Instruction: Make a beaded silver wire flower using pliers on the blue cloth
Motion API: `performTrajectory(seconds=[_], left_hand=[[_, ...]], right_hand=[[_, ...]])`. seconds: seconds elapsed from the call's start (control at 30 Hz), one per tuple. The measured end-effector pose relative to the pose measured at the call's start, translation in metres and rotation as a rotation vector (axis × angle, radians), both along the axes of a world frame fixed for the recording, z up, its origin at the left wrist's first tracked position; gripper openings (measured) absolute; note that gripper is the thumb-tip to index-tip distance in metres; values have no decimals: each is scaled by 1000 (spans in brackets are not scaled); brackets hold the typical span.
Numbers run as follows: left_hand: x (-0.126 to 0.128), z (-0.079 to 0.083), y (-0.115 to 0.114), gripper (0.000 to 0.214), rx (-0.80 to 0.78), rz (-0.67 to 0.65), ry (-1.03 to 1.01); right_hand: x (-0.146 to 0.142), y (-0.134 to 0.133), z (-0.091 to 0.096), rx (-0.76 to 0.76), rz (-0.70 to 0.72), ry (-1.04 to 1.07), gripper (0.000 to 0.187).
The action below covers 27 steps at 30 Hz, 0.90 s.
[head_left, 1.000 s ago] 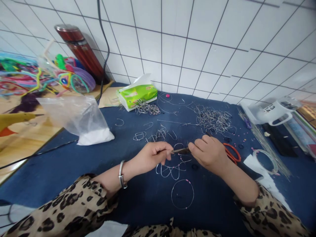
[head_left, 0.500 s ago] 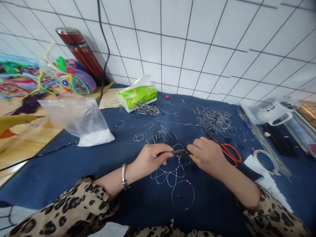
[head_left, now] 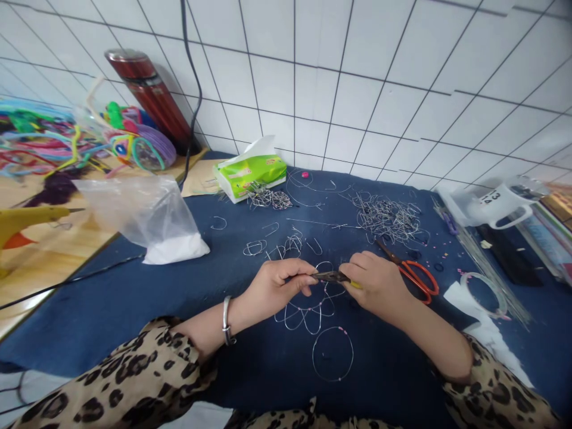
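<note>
My left hand (head_left: 277, 285) is closed in a pinch on a thin wire, part of a looped wire flower (head_left: 308, 310) with pink beads that lies on the blue cloth (head_left: 134, 298). My right hand (head_left: 378, 280) is closed round small pliers (head_left: 330, 276) with a yellow handle; the dark jaws point left and meet my left fingertips. A round wire ring (head_left: 333, 354) with pink beads lies just in front of the flower. Orange-handled scissors (head_left: 413, 274) rest right beside my right hand.
A pile of bent wire pieces (head_left: 388, 215) lies behind my hands, with loose wire loops (head_left: 286, 244) to the left. A plastic bag of white powder (head_left: 156, 220), a green tissue pack (head_left: 250, 170), a red flask (head_left: 152, 98), coloured pipe cleaners (head_left: 53, 143) and a white cup (head_left: 496, 202) surround the cloth.
Both hands stay pinched together at the pliers tip. The wire flower has shifted slightly under them, and the view has drifted a little so the scissors show more.
</note>
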State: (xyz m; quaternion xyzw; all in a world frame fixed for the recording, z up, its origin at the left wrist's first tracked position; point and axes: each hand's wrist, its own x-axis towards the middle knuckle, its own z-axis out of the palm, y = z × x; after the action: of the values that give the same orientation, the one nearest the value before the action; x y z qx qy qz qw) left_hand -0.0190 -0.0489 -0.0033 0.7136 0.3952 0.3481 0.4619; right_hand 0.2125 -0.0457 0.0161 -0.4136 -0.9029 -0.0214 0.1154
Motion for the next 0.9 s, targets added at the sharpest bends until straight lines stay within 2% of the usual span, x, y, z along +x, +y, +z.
performTrajectory(seconds=[0.17,0.37,0.57,0.8,0.9], left_hand=[[1,0,-1,13,39,15,0],[3,1,-3,14,21,14,6],[4,0,-3,15,3,-3,-4],[6,-1,-4,14,5,-20,-8],[6,-2,-3,15,-16,-14,-1]], right_hand=[[-2,0,3,-134,-19,70,23],[-1,1,5,-281,-31,64,18],[2,2,4,-344,-3,42,18],[2,2,12,-424,13,18,22],[2,0,9,-372,0,5,19]])
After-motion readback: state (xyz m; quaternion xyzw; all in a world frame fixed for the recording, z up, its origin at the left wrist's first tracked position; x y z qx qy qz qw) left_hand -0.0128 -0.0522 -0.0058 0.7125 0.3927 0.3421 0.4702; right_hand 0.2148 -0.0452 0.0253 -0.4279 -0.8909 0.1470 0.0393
